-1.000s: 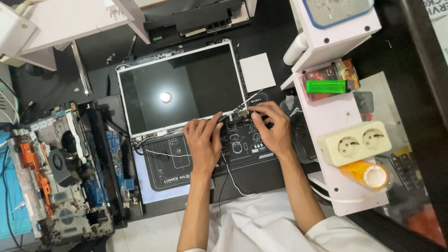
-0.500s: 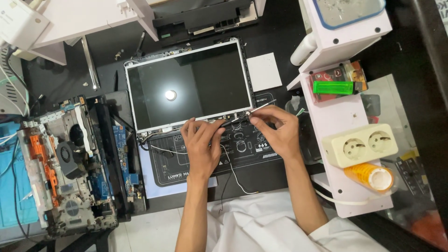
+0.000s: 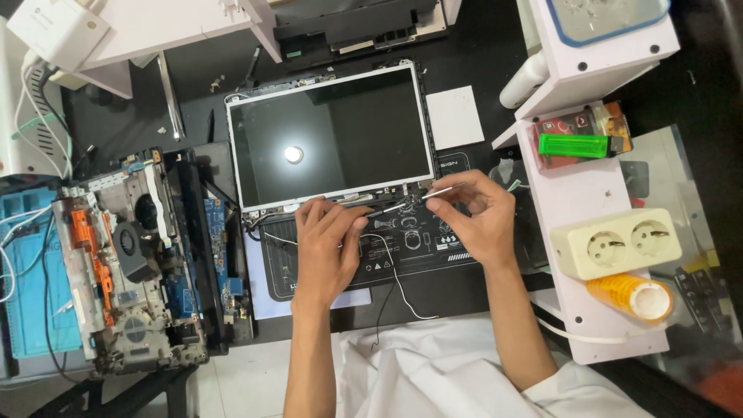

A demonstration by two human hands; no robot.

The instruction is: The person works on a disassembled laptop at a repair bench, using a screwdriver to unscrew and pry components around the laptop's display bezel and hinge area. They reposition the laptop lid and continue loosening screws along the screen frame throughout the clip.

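A laptop screen panel (image 3: 333, 135) lies flat on a black work mat (image 3: 433, 255), glass up, with a lamp glint in its middle. My right hand (image 3: 472, 217) pinches thin metal tweezers (image 3: 422, 197) whose tip points left at the panel's lower edge. My left hand (image 3: 325, 248) rests on the mat just below that edge, its fingertips pressing by the hinge strip near the tweezers' tip. A thin white wire (image 3: 395, 271) runs from there down toward my white shirt.
A stripped laptop base (image 3: 131, 255) with fan and boards sits at the left on a blue mat (image 3: 31, 279). At the right a white shelf (image 3: 588, 186) carries a green lighter (image 3: 573, 145), a double socket (image 3: 619, 241) and an orange tape roll (image 3: 631, 296). A white card (image 3: 455, 116) lies beside the panel.
The view has drifted so everything sits slightly lower and to the right. Both hands stay at the panel's lower edge, the tweezers held in about the same place.
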